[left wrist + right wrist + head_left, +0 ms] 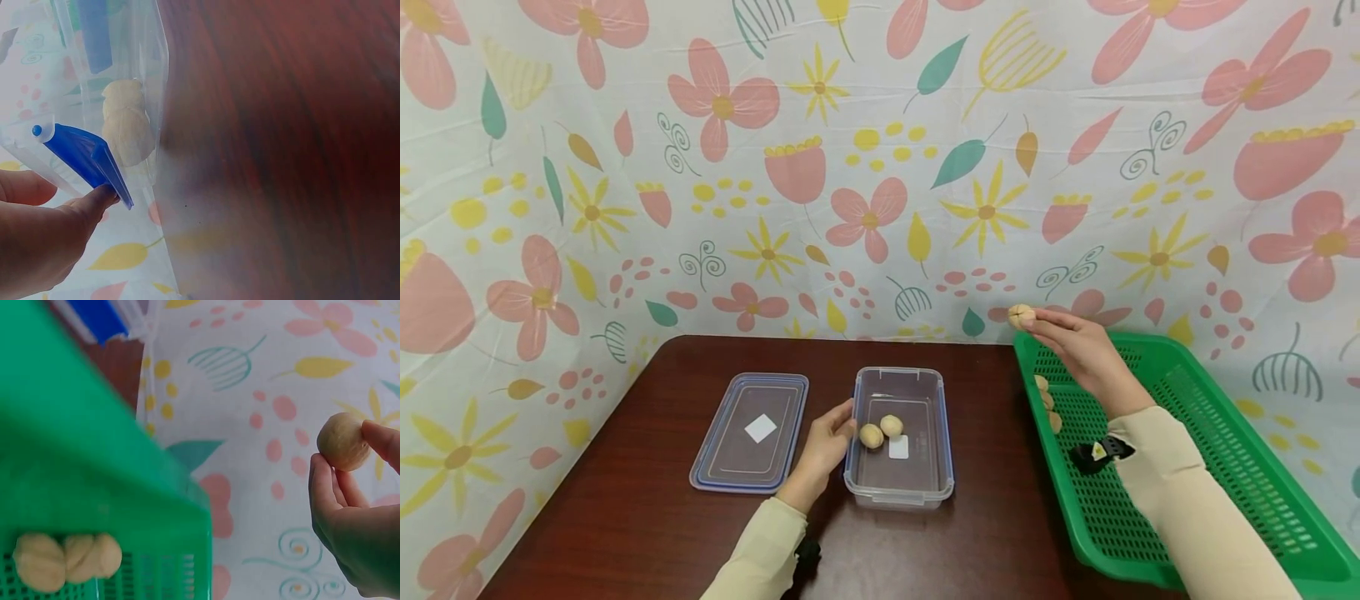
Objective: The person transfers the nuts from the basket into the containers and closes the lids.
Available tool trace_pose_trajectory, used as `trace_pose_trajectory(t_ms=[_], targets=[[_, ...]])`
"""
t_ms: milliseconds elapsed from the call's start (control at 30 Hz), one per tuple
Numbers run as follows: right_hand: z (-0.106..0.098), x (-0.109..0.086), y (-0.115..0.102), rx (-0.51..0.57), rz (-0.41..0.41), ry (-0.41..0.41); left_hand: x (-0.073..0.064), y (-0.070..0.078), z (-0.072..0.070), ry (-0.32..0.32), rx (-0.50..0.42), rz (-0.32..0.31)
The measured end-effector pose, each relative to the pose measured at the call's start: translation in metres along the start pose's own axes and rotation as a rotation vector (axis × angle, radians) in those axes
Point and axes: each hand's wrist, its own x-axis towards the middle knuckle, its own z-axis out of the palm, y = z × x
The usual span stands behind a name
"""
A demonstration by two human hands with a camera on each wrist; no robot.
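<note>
A walnut is pinched between the thumb and fingertips of my right hand, raised above the far left corner of the green basket. In the right wrist view the same walnut shows its rounded shell. With my left hand I hold the left side of a clear plastic container; in the left wrist view the fingers are at its blue clip flap. Two walnuts lie inside the container. Several walnuts rest along the basket's left side.
A clear lid with a blue edge and white label lies flat, left of the container. Everything stands on a dark brown table. A floral cloth hangs behind the table. The basket's high rim stands to the container's right.
</note>
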Motion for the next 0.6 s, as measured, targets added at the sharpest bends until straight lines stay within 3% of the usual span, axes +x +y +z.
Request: trace_pose_trajectory(t_ms=[267,433,600], targets=[[0.034,0.012,0.001,-0.029,-0.045,-0.051,-0.002,0.002,0.000,0.008,0.004,0.006],[0.061,0.019,0.005,-0.045,-0.055,-0.041,-0.004,0.003,-0.001,0.004,-0.002,0.007],[0.083,0.028,0.011,-0.040,-0.066,-0.063,-0.005,0.000,-0.001,0.005,0.004,0.079]])
